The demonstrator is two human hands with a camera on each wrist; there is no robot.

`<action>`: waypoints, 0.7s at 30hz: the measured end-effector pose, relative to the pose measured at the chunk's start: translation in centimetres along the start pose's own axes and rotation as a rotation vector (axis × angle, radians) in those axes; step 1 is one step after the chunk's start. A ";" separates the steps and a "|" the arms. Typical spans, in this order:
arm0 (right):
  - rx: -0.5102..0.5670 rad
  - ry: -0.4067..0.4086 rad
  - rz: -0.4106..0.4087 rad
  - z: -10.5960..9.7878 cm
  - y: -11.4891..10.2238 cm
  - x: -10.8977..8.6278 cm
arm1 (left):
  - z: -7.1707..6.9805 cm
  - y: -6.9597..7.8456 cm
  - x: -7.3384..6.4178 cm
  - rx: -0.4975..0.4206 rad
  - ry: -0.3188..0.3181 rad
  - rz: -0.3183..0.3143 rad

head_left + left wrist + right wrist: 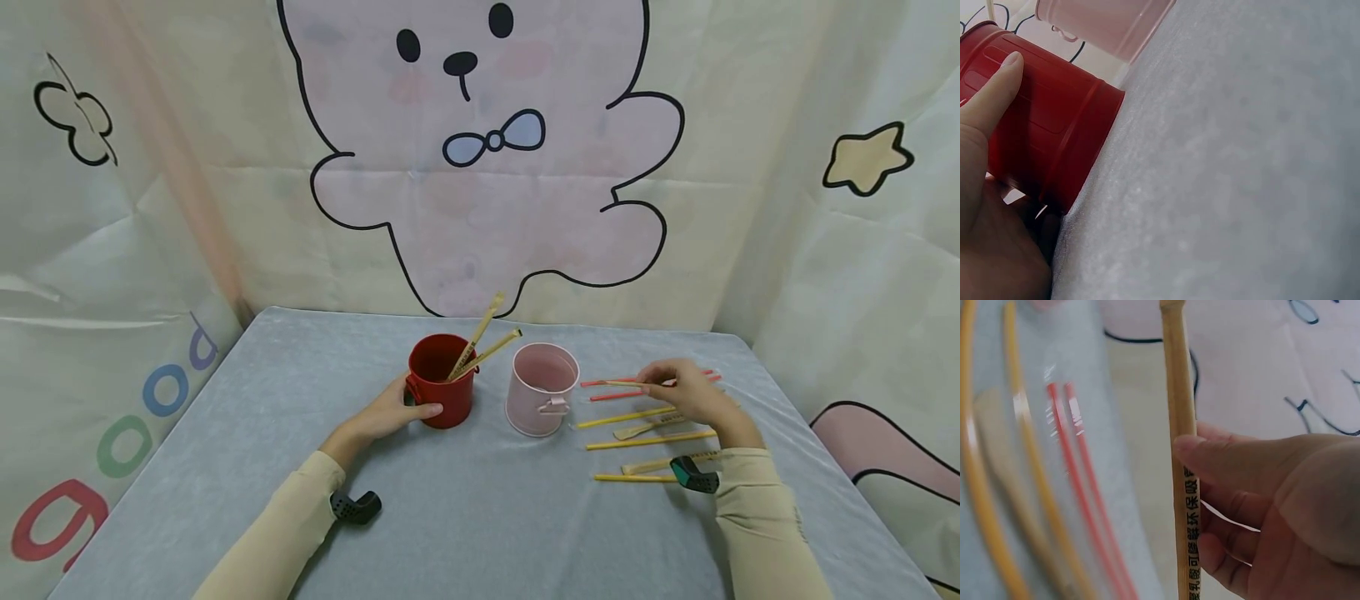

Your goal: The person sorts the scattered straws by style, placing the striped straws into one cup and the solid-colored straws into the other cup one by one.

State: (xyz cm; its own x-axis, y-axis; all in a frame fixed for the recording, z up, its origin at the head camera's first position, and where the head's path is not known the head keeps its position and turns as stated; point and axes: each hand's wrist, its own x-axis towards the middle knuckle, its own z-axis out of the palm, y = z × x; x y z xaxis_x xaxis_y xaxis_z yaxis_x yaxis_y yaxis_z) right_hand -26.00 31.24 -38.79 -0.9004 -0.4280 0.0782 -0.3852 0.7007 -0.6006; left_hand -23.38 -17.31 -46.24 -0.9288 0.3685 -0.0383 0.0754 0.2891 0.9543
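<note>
My left hand holds the red metal bucket by its side, the thumb across the front wall in the left wrist view. Two paper-wrapped straws lean out over its rim. Between thumb and fingers, my right hand pinches another paper-wrapped straw with black printed characters along it. That straw is raised over the row of straws on the table. Beneath and around the hand lie red straws in clear film, yellow straws and more paper-wrapped straws.
A pink metal bucket stands upright between the red bucket and the straws, its small handle facing front right. Grey-blue cloth covers the table. Behind hangs a curtain printed with a cartoon bear.
</note>
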 end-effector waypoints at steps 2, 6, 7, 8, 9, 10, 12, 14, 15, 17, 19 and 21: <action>0.011 0.025 -0.020 -0.3 -0.5 -0.1 | 0.0 0.0 0.0 0.001 0.003 -0.005; 0.025 0.067 -0.057 -0.8 -1.7 -0.4 | 0.0 0.1 -0.1 0.007 0.002 -0.004; 0.028 0.077 -0.065 -0.9 -2.0 -0.4 | 0.0 0.1 -0.1 0.004 0.003 -0.007; 0.030 0.088 -0.072 -1.0 -2.4 -0.5 | 0.0 0.1 -0.1 0.006 0.002 -0.005; 0.036 0.096 -0.082 -1.1 -2.7 -0.6 | -0.1 0.1 -0.1 0.005 0.002 -0.003; 0.042 0.106 -0.088 -1.2 -3.1 -0.6 | -0.1 0.1 -0.1 0.006 0.002 -0.001; 0.059 0.121 -0.096 -1.3 -3.8 -0.7 | -0.1 0.2 0.0 0.006 0.002 0.000; 0.088 0.132 -0.104 -1.4 -4.4 -0.8 | -0.1 0.2 0.0 0.004 0.001 0.001; 0.109 0.138 -0.109 -1.5 -4.6 -0.9 | -0.1 0.2 0.0 0.002 0.001 -0.001; 0.157 0.149 -0.130 -1.6 -5.2 -1.0 | -0.1 0.1 0.0 0.005 0.000 -0.004; 0.221 0.156 -0.160 -1.7 -5.6 -1.2 | -0.1 0.1 0.0 0.001 0.000 -0.008; 0.290 0.156 -0.193 -1.7 -6.1 -1.3 | -0.1 0.1 0.0 0.005 0.001 -0.008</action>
State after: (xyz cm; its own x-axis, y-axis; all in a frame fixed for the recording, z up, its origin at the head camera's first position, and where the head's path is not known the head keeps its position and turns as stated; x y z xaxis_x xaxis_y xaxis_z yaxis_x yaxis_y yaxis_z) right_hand -22.79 28.53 -33.90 -0.8453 -0.4288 0.3187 -0.4978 0.4156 -0.7612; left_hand -23.46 -17.40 -46.13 -0.9297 0.3656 -0.0452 0.0702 0.2964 0.9525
